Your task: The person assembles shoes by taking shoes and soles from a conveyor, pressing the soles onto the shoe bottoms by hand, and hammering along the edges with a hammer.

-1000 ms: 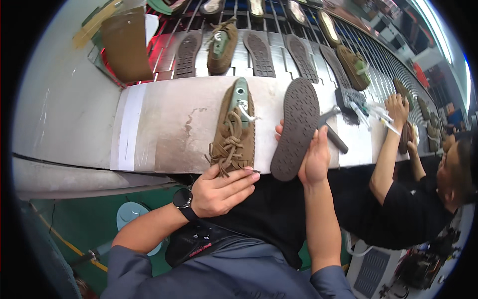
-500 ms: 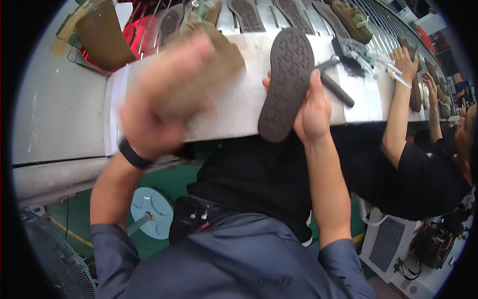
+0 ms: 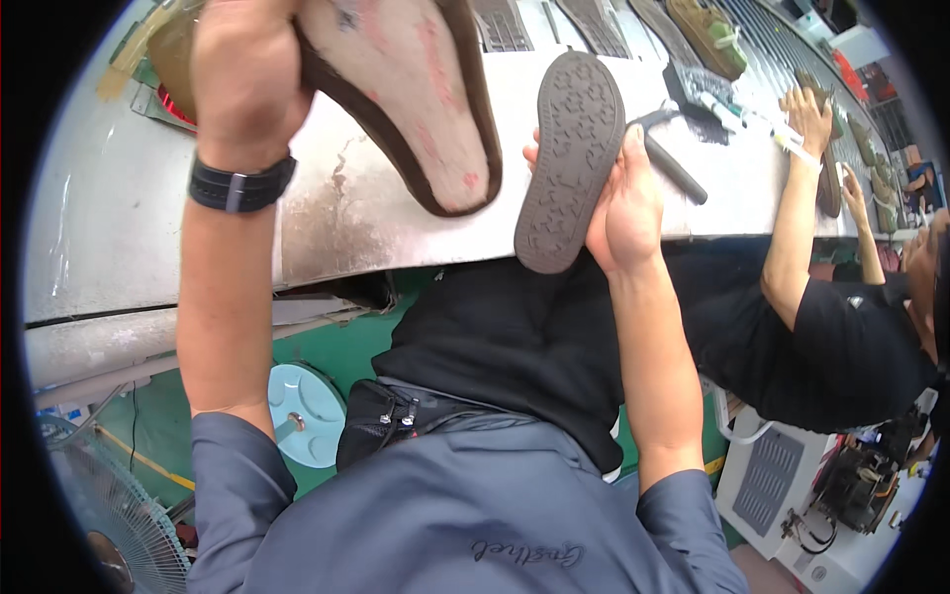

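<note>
My left hand (image 3: pixel 247 94), with a black band on the wrist, is closed on a shoe upper (image 3: pixel 421 109) at the far edge of the worktable. The upper's pale underside, marked with reddish smears, faces me inside a dark brown rim; its far end is cut off by the picture's top. A brown shoe sole (image 3: pixel 572 163) rests in my right hand (image 3: pixel 630 213), patterned tread toward me. The thumb lies along the sole's right edge, and fingertips show at its left. A hammer (image 3: pixel 673 168) with a dark handle lies just right of that hand.
Dark soles (image 3: pixel 594 28) and a brown-green shoe (image 3: pixel 708 35) lie on the metal rack at the back. Slim tubes (image 3: pixel 752 124) sit beside a co-worker's hand (image 3: pixel 807 119) at the right. Below the table stand a light blue round stool (image 3: pixel 307 416) and a fan (image 3: pixel 119 515).
My left hand has moved up and away from me, and the shoe upper has turned so its pale underside shows. My right hand and the sole have hardly moved.
</note>
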{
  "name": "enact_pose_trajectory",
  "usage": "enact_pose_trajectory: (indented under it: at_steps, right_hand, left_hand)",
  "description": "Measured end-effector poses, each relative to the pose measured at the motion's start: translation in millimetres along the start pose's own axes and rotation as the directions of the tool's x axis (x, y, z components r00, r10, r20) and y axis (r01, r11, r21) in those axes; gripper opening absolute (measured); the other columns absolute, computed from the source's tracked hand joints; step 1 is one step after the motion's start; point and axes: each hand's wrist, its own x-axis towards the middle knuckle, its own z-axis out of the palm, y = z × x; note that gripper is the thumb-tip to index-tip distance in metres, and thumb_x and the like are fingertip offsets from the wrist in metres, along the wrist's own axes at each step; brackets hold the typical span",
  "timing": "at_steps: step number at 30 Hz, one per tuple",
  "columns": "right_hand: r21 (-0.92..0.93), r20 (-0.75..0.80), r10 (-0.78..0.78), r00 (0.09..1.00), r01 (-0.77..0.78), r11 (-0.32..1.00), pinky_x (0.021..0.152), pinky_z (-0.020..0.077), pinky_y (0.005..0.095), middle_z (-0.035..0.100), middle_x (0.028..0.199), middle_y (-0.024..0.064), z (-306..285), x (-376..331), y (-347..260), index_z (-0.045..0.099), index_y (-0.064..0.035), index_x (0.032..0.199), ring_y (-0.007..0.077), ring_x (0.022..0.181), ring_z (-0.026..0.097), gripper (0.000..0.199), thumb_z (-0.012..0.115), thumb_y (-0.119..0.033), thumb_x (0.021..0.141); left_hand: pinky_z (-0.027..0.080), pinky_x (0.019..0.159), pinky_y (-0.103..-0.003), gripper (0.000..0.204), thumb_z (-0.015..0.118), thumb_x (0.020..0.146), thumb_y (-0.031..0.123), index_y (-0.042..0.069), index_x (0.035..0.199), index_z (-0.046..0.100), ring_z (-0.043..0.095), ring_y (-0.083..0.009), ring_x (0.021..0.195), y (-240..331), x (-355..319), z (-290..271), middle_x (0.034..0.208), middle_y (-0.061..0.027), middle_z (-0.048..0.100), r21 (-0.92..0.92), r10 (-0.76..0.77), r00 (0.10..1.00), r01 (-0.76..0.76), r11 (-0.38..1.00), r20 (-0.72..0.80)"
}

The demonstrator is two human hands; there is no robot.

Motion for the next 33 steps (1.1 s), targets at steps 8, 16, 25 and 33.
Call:
enact_pose_trajectory:
  at_steps: [8, 16, 25, 33]
  right_hand:
    - [-0.206, 0.102, -0.059, 0.993, 0.079, 0.975, 0.1, 0.0594, 0.0493, 0.071, 0.122, 0.0226, 52.3, -39.9, -35.3, 0.051, 0.0082, 0.143, 0.0339, 0.111, 0.072, 0.051, 0.059, -0.031, 0.111]
    - [-0.227, 0.206, -0.063, 0.977, 0.11, 0.968, 0.09, 0.0631, 0.0456, 0.075, 0.117, 0.0199, 106.0, -35.6, -36.7, 0.062, 0.0101, 0.133, 0.0311, 0.102, 0.076, 0.058, 0.078, -0.034, 0.1]
    - [-0.339, 0.274, -0.09, 0.958, 0.183, 0.923, 0.082, 0.059, 0.0316, 0.079, 0.106, 0.0107, 110.8, -28.8, -34.8, 0.075, 0.0063, 0.119, 0.0148, 0.093, 0.071, 0.027, 0.073, -0.016, 0.104]
    - [-0.359, 0.271, -0.096, 0.958, 0.194, 0.913, 0.082, 0.0593, 0.0311, 0.079, 0.106, 0.0111, 113.0, -30.2, -36.2, 0.074, 0.0063, 0.12, 0.0147, 0.094, 0.072, 0.026, 0.072, -0.014, 0.104]
  left_hand:
    - [0.059, 0.105, -0.043, 0.043, 0.059, 0.112, 0.03, -0.004, 0.138, 0.057, 0.072, -0.0318, 0.12, -13.7, 1.4, -7.3, 0.128, -0.025, 0.073, 0.033, -0.099, 0.98, 0.094, 0.995, 0.171]
    - [0.057, 0.105, -0.041, 0.063, 0.046, 0.112, 0.052, -0.005, 0.137, 0.058, 0.073, -0.0272, 0.118, -0.3, -10.1, 14.3, 0.125, -0.0233, 0.073, 0.074, -0.092, 0.968, 0.077, 0.994, 0.235]
    - [0.056, 0.104, -0.042, 0.084, 0.074, 0.091, 0.063, -0.006, 0.137, 0.057, 0.071, -0.0279, 0.118, 9.4, -15.9, 15.1, 0.131, -0.0227, 0.07, 0.014, -0.185, 0.94, 0.189, 0.982, 0.288]
    - [0.056, 0.104, -0.042, 0.076, 0.082, 0.082, 0.039, -0.007, 0.137, 0.056, 0.071, -0.0275, 0.118, 14.5, -18.3, 16.7, 0.132, -0.0222, 0.068, 0.004, -0.23, 0.93, 0.239, 0.971, 0.288]
